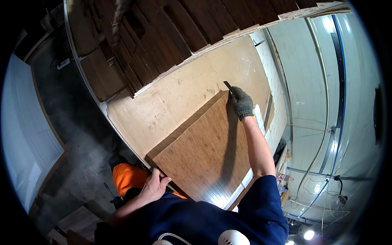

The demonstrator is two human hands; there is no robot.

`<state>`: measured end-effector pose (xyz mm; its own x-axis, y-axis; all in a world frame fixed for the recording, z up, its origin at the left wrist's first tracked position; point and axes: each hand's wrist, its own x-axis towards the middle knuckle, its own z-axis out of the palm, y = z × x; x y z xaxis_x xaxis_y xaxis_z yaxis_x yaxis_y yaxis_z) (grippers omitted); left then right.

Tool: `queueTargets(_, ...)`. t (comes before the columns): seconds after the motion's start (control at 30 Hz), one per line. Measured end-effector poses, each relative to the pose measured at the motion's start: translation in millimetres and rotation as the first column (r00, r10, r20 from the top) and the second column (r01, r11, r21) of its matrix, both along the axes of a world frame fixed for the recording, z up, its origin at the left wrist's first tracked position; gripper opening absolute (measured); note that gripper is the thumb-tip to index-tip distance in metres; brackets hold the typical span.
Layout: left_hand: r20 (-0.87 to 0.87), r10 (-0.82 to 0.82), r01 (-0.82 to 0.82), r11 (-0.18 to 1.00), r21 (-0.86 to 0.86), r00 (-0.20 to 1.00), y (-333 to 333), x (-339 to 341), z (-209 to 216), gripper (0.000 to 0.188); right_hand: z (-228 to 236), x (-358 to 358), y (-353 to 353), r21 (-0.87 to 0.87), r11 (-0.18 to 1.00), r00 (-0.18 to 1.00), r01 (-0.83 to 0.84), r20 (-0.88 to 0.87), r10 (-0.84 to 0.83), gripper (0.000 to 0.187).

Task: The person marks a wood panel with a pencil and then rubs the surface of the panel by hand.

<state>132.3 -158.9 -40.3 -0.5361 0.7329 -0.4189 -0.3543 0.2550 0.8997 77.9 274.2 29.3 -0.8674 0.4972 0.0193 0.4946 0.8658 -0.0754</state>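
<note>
Head view shows work on a surface being covered with wood boards. Far left lies a grey concrete floor (pixel 77 122), with a pale panel (pixel 28 134) standing along its left edge. Near the lower middle, an orange knee (pixel 128 177) rests on the floor, and just right of it the bare left hand (pixel 154 185) curls its fingers over the near left corner of a brown board (pixel 204 151), steadying it. This board lies tilted on a bare underlay sheet (pixel 163 106) of pale fibreboard, its far corner reaching toward the upper middle. Beyond the sheet, dark wood planks (pixel 163 36) already laid fill the far part of the scene.

Further right, the right hand (pixel 242 104), in a grey knit glove, is closed around a thin dark tool (pixel 227 85) whose tip pokes out at the board's far corner; whether it is a pencil or a blade I cannot tell. A white wall (pixel 310 81) rises on the right.

Judging by this, the step in hand is marking or scoring the board along its far right edge. The next move seems to call for a firm left-hand hold while the tool is drawn straight along that edge.
</note>
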Motion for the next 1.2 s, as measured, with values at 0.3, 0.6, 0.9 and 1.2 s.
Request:
queueTargets(0.3, -0.024, 0.001, -0.001, 1.000, 0.005, 1.000, -1, 0, 0, 0.033, -3, 5, 9, 0.016, 0.999, 0.998, -0.031, 0.052, 0.030, 0.027)
queueTargets(0.6, -0.004, -0.006, 0.006, 1.000, -0.013, 1.000, -2, 2, -3, 0.036, 46, 0, -120, -0.119, 0.803, 0.784, -0.584, 0.175, 0.596, 0.046)
queueTargets(0.9, -0.030, -0.042, 0.041, 0.998, -0.040, 0.999, 0, -1, 0, 0.036, 10, -1, -6, 0.096, 0.991, 0.967, -0.089, 0.245, 0.063, 0.033)
queueTargets(1.2, 0.014, -0.028, 0.029, 0.998, -0.056, 0.999, -1, -8, 12, 0.030, 51, 12, -199, -0.353, 0.403, 0.417, -0.844, 0.037, 0.908, 0.037)
